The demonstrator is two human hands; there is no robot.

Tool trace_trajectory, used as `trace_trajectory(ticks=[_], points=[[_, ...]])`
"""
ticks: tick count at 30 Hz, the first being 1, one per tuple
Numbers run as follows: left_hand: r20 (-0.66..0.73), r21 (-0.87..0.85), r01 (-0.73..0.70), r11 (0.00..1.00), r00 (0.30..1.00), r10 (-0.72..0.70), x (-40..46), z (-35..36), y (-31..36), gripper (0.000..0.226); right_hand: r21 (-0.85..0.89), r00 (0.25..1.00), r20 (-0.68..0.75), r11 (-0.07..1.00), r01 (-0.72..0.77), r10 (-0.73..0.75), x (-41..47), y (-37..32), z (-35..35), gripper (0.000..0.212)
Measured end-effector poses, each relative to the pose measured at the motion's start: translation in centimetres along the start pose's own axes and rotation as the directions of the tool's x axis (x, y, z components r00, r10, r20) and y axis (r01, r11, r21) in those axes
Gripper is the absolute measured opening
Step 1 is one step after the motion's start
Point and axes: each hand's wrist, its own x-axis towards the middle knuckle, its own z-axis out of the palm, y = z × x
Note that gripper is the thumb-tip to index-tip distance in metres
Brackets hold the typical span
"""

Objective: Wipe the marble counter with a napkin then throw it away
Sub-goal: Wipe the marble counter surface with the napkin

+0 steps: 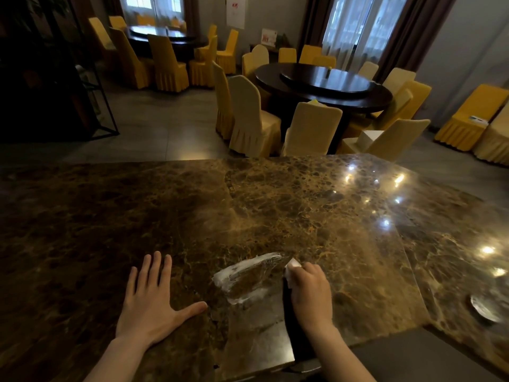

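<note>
Two bare hands rest on a brown marble bench [275, 210] that fills the lower half of the frame. At lower centre-left, the left hand [150, 304] lies flat on the stone, palm down, its fingers and thumb spread wide and holding nothing. At lower centre-right, the right hand [309, 290] is curled into a closed grip around a white napkin [292, 270], and only a small corner of the napkin shows, poking out past the fingers toward the upper left and pressed against the bench. Just left of the napkin, between the two hands, a white smear [248, 274] lies on the marble in curved streaks, touching the napkin's edge at its upper right end. Bright spots of reflected light dot the bench toward the right of the frame, and a small round metal disc [484, 308] sits in the surface near the lower right edge. Beyond the bench, in the upper half of the frame, stand two dark round dining tables [325, 84] ringed by chairs in yellow covers [248, 117], with curtained windows [358, 26] behind them.
</note>
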Motion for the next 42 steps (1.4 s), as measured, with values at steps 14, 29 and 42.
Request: trace_trajectory(ticks=[14, 29, 42], points=[[-0.012, 0.004, 0.009, 1.0, 1.0, -0.008, 0.3, 0.5, -0.2, 0.148, 0.03, 0.999, 0.035, 1.0, -0.004, 0.002, -0.6, -2.1, 0.5, 0.016], [0.054, -0.049, -0.039, 0.998, 0.998, 0.042, -0.1, -0.4, -0.6, 0.153, 0.162, 0.91, 0.168, 0.921, 0.354, -0.38, -5.5, -7.9, 3.3, 0.027], [0.11, -0.042, -0.057, 0.997, 0.992, 0.061, -0.5, -1.2, -0.3, 0.158, 0.116, 0.953, 0.166, 0.965, 0.236, -0.253, -5.3, -9.1, 4.0, 0.015]])
